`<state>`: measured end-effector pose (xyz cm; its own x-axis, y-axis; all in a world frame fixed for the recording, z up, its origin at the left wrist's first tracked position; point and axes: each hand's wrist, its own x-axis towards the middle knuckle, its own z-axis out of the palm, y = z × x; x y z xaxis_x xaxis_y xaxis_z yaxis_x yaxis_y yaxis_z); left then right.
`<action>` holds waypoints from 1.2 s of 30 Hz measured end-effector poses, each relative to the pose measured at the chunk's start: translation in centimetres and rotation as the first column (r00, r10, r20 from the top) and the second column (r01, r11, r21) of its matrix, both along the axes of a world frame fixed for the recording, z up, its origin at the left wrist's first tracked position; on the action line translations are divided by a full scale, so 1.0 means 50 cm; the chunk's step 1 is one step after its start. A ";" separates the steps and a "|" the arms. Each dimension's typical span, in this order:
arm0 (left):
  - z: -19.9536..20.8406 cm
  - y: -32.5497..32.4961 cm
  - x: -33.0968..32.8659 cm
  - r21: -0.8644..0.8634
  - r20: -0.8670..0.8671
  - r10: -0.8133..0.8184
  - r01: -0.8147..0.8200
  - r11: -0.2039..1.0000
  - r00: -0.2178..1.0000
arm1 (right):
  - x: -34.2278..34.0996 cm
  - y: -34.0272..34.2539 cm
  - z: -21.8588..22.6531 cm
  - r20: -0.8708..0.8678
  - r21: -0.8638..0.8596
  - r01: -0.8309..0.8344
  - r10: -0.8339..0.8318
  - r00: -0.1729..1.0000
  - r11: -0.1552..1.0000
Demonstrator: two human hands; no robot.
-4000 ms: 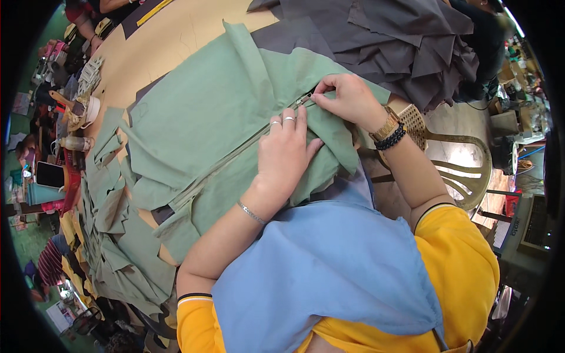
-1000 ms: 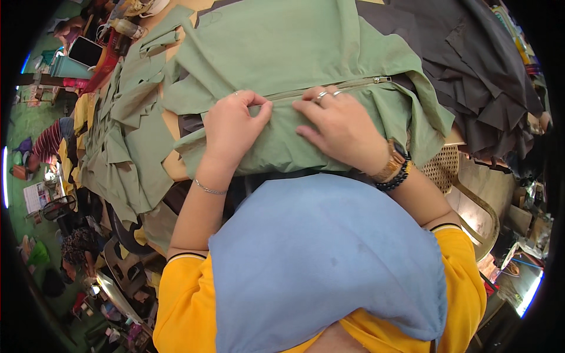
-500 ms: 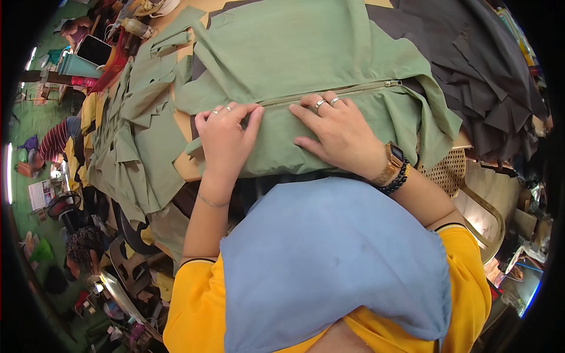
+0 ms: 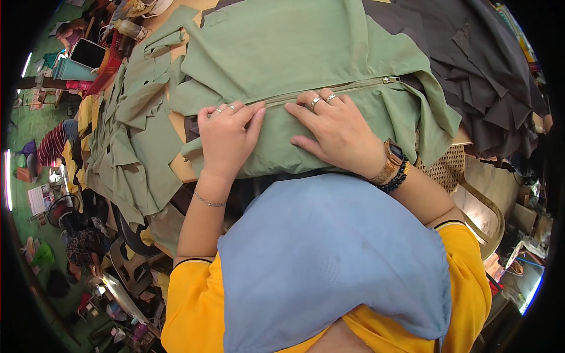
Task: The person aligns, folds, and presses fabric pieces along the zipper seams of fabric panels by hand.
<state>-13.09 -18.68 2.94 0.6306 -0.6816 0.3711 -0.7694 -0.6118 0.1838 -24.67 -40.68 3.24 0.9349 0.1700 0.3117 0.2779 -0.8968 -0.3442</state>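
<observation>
A green garment piece lies spread before me, with a long zipper running across it. The zipper's metal slider sits near the right end. At the zipper's left end is my left hand, its thumb and index finger closed together on the green fabric and the other fingers curled. My right hand rests on the fabric just below the zipper's middle, fingers apart and slightly bent, holding nothing. Rings show on both hands, and a watch on the right wrist.
Cut green pieces are heaped at the left of the table. Dark grey cloth is piled on the right. A woven-backed chair stands at the right edge. Far left are a red basket, a bottle and people.
My left index finger has straightened a little along the zipper's left end. My right hand has barely moved, and the garment lies almost as before.
</observation>
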 end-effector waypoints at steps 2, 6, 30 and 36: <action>-0.001 0.002 0.002 -0.024 -0.032 0.007 -0.008 1.000 0.999 | 0.000 -0.002 -0.003 -0.022 0.011 -0.003 0.004 1.000 1.000; -0.006 0.007 0.002 -0.062 0.034 0.011 -0.008 0.998 0.999 | 0.000 0.000 0.001 -0.011 0.002 -0.007 0.007 1.000 1.000; 0.007 -0.006 0.006 -0.142 -0.378 0.164 -0.232 0.962 0.911 | 0.003 -0.001 0.007 -0.064 0.012 -0.021 0.022 0.998 1.000; 0.003 -0.002 -0.002 -0.081 -0.340 0.192 -0.232 0.969 0.921 | 0.033 0.021 -0.001 0.005 0.016 -0.048 0.048 0.999 0.999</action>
